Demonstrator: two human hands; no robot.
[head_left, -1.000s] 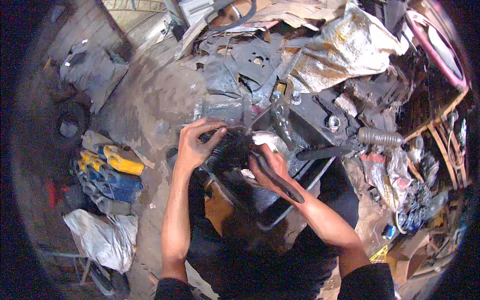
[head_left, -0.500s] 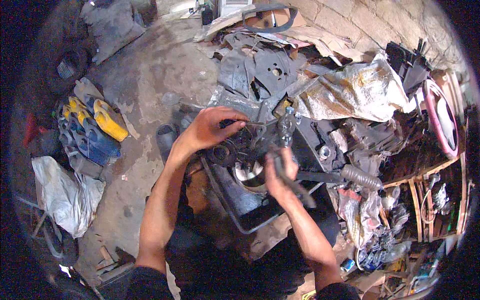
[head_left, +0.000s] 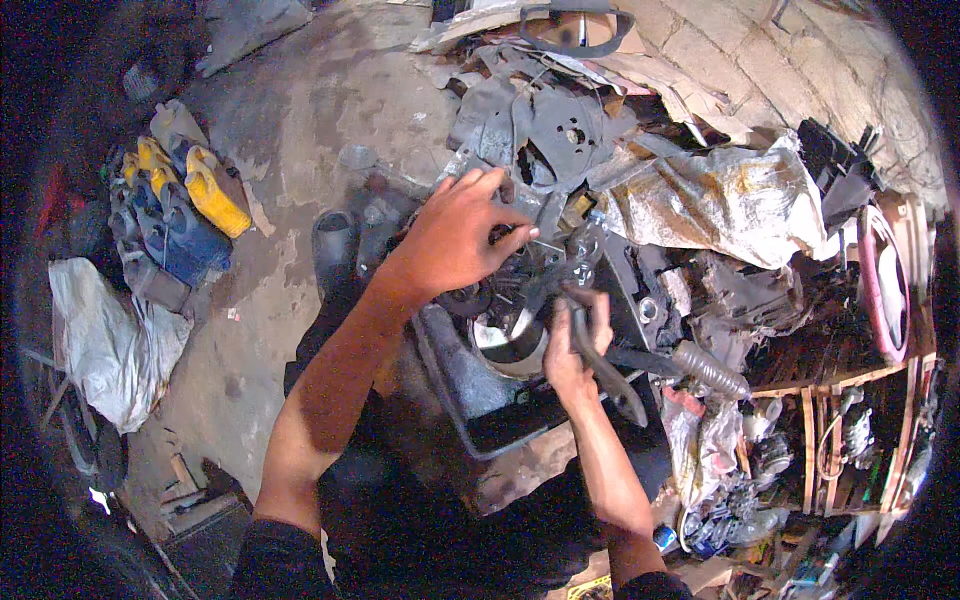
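My left hand (head_left: 455,230) is raised over the dark metal parts (head_left: 470,298), fingers bent and thumb closed near a thin piece that I cannot make out. My right hand (head_left: 575,355) grips a long dark tool (head_left: 620,390) at the right of a pale round container (head_left: 510,350). These lie in or on a black metal tray (head_left: 450,395). A clear plastic bottle (head_left: 585,260) stands just beyond my right hand, partly blurred.
Around me are yellow and blue containers (head_left: 215,200), a white sack (head_left: 100,330), scrap sheets (head_left: 590,130), a stained sack (head_left: 720,205), a ribbed hose (head_left: 710,370), a pink-rimmed oval object (head_left: 885,290) and a wooden rack (head_left: 830,390).
The view has shifted. My left hand has moved up and right over the parts. My right hand has moved from over the pale container to its right side, still gripping the tool.
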